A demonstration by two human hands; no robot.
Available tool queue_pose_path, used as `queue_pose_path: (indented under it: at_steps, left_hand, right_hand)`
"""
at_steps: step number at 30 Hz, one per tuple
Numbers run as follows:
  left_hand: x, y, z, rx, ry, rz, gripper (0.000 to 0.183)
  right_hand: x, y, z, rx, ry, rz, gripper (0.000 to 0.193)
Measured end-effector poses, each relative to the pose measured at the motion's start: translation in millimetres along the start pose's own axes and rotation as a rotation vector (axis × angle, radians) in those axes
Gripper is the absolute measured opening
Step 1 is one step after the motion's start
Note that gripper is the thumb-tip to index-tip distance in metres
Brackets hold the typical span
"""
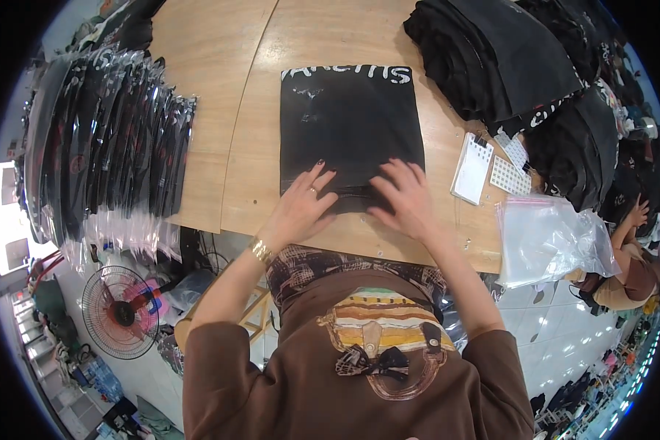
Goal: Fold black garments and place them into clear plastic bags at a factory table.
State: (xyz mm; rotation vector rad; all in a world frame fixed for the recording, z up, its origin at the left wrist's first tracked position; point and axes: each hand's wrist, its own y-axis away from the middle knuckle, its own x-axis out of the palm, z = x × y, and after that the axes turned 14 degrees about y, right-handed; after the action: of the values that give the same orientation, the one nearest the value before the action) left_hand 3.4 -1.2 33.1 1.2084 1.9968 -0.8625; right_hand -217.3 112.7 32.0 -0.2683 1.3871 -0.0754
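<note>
A black garment [352, 125], folded into a neat rectangle, lies flat on the wooden table in front of me. White lettering runs along its far edge, and pale glints show on its upper left; I cannot tell whether a clear film covers it. My left hand [306, 205] rests on its near left corner with fingers spread, a ring and a gold bracelet on it. Across from it, my right hand [405, 199] lies over the near right corner, fingers apart and slightly bent. Between the two hands the garment's near edge shows a narrow fold.
On the left stands a long row of bagged black garments [110, 147]. Piles of folded black garments [491, 59] fill the far right. Beside them lie a white card pad [471, 169], sticker sheets [510, 174] and clear plastic bags [550, 238]. A fan [122, 312] stands below left; another person's hand [639, 213] shows at right.
</note>
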Motion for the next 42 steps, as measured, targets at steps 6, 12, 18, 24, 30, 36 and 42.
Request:
queue_pose_path:
  at_steps: [6,12,18,24,30,36,42]
  left_hand:
    - [-5.4,-34.5,26.4,-0.266,0.17,0.088,0.007]
    - [-19.2,-80.2,79.5,-0.481,0.329,-0.017,0.012]
    - [-27.8,-111.0,75.8,-0.467,0.307,0.283,0.06]
    - [-41.3,-127.1,106.3,-0.677,0.457,0.485,0.054]
    - [-26.5,-147.7,145.0,-0.719,0.422,0.647,0.057]
    - [-27.5,-147.5,152.6,-0.821,0.445,0.658,0.062]
    - [-32.7,-131.8,164.4,-0.656,0.268,0.405,0.068]
  right_hand:
    - [16.2,-13.8,-13.4,0.026,0.019,0.134,0.038]
    - [9.9,-96.5,-43.8,0.366,-0.197,0.398,0.028]
    - [46.0,-115.8,-80.1,0.39,-0.32,0.482,0.034]
    - [24.4,-124.2,-59.3,0.317,-0.301,0.598,0.077]
    - [29.2,-136.4,-77.2,0.414,-0.329,0.637,0.073]
    - [32.0,-151.2,-85.5,0.39,-0.372,0.766,0.063]
    - [28.6,-157.5,-77.3,0.318,-0.35,0.711,0.058]
